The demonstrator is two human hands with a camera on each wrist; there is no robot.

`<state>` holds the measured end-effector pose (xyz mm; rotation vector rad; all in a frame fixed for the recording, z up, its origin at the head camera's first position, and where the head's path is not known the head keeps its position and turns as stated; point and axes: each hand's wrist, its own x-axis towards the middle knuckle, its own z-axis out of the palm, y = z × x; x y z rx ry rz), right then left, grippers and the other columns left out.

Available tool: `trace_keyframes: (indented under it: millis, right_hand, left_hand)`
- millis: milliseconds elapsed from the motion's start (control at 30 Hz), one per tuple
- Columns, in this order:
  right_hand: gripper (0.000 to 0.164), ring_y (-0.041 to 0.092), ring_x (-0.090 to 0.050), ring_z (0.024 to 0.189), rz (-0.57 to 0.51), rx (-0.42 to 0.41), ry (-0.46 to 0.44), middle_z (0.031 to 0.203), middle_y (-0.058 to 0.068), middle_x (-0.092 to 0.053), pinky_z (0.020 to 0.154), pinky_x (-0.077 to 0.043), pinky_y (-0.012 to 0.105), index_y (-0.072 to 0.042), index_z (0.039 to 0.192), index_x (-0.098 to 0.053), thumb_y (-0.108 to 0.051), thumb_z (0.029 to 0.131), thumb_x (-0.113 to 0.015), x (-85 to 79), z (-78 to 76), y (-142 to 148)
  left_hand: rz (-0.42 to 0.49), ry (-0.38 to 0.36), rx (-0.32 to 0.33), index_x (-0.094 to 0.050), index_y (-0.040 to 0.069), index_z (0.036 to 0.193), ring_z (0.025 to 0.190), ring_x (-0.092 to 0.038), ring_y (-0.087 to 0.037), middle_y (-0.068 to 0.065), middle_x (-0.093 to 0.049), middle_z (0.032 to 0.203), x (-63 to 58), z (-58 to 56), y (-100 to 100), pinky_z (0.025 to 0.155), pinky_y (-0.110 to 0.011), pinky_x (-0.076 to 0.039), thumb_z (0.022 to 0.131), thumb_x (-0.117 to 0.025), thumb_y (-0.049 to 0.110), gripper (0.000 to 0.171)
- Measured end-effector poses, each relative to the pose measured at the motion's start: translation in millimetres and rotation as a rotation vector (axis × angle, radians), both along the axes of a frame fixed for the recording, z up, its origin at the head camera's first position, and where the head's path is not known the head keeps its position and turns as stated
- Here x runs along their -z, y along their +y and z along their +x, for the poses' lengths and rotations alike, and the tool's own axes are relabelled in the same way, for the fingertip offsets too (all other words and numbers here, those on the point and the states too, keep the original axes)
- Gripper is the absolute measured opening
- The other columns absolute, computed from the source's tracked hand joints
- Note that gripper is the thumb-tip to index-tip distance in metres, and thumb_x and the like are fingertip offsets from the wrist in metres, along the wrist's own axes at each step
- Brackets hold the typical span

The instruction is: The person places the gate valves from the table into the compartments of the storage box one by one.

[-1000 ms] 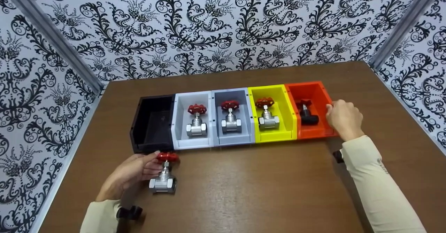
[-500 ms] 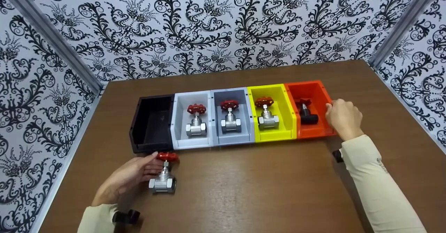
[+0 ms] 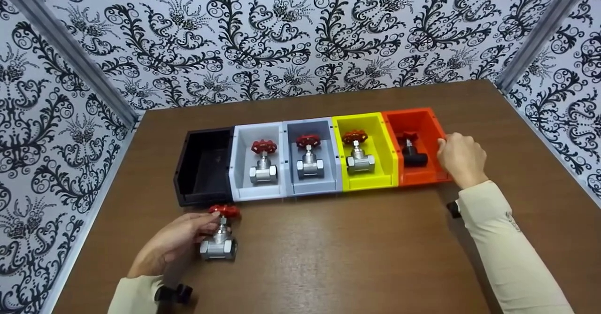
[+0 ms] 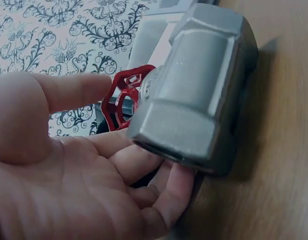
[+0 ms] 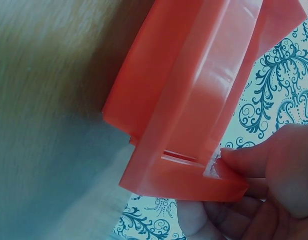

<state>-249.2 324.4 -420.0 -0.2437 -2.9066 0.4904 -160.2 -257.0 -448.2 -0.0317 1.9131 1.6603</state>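
In front of the black bin [image 3: 181, 182], a silver gate valve [image 3: 219, 249] with a red handwheel stands on the table. My left hand [image 3: 173, 240] has its thumb at the handwheel and its fingers behind and below the valve. The left wrist view shows the fingers curled close under the metal body [image 4: 191, 85]. At the other end of the row, my right hand [image 3: 462, 159] grips the outer side wall of the orange-red bin [image 3: 426, 179]. Seen from the right wrist, thumb and fingers pinch the bin's edge [image 5: 229, 187].
White [image 3: 259, 194], grey [image 3: 314, 187] and yellow [image 3: 371, 183] bins join the row, each holding a silver valve with a red handwheel. A valve with a black body [image 3: 414, 158] lies in the orange-red bin. Patterned walls [image 3: 291, 37] enclose the wooden table [image 3: 338, 248].
The left thumb has moved down from the handwheel's rim toward the stem, and the left fingers have closed in on the valve. My right hand keeps its grip on the bin.
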Motion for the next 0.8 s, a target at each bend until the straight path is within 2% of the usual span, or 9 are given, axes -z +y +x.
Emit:
trace_keyframes:
  millis: [133, 267, 500, 733, 800]
  right_hand:
    - [0.034, 0.057, -0.060, 0.077, 0.003, 0.000, 0.009, 0.097, 0.039, -0.063, 0.063, -0.047, 0.064, 0.007, 0.105, -0.067, -0.021, 0.102, -0.049, -0.2, -0.2, -0.3]
    - [0.033, 0.056, -0.060, 0.075, 0.008, -0.004, 0.011, 0.096, 0.039, -0.064, 0.062, -0.047, 0.064, 0.006, 0.106, -0.067, -0.021, 0.102, -0.049, -0.1, 0.0, -0.5]
    - [0.033, 0.057, -0.060, 0.076, 0.010, -0.004, 0.008, 0.098, 0.039, -0.063, 0.062, -0.047, 0.064, 0.007, 0.109, -0.067, -0.020, 0.102, -0.049, 0.6, -0.2, -1.0]
    - [0.035, 0.057, -0.060, 0.077, 0.013, 0.012, -0.013, 0.097, 0.041, -0.063, 0.064, -0.047, 0.064, 0.008, 0.105, -0.066, -0.022, 0.102, -0.049, -0.6, -1.3, -1.8]
    - [0.034, 0.057, -0.060, 0.077, 0.011, 0.014, -0.017, 0.096, 0.040, -0.063, 0.063, -0.047, 0.064, 0.008, 0.103, -0.066, -0.022, 0.102, -0.049, -0.2, -1.1, -1.3]
  left_hand:
    - [0.068, -0.018, -0.012, -0.064, 0.007, 0.102, 0.092, -0.066, -0.011, 0.002, -0.073, 0.094, 4.1, 0.5, -1.8, 0.084, -0.026, -0.050, 0.104, -0.052, 0.026, 0.023]
    - [0.128, -0.032, -0.008, -0.065, 0.003, 0.108, 0.094, -0.068, -0.013, -0.001, -0.074, 0.096, 7.5, 2.4, -3.8, 0.085, -0.027, -0.051, 0.104, -0.052, 0.028, 0.028]
    - [0.106, -0.016, 0.003, -0.063, -0.002, 0.116, 0.095, -0.067, -0.014, -0.003, -0.074, 0.102, 8.1, 3.7, -6.6, 0.086, -0.028, -0.051, 0.105, -0.050, 0.032, 0.039]
    - [0.062, -0.019, -0.017, -0.066, 0.008, 0.104, 0.091, -0.063, -0.012, 0.002, -0.070, 0.096, 6.4, 3.2, -8.4, 0.084, -0.027, -0.050, 0.104, -0.052, 0.034, 0.030]
    - [0.057, -0.019, -0.020, -0.066, 0.007, 0.108, 0.092, -0.064, -0.012, -0.001, -0.072, 0.099, 5.5, 3.0, -9.2, 0.082, -0.027, -0.051, 0.104, -0.052, 0.034, 0.030]
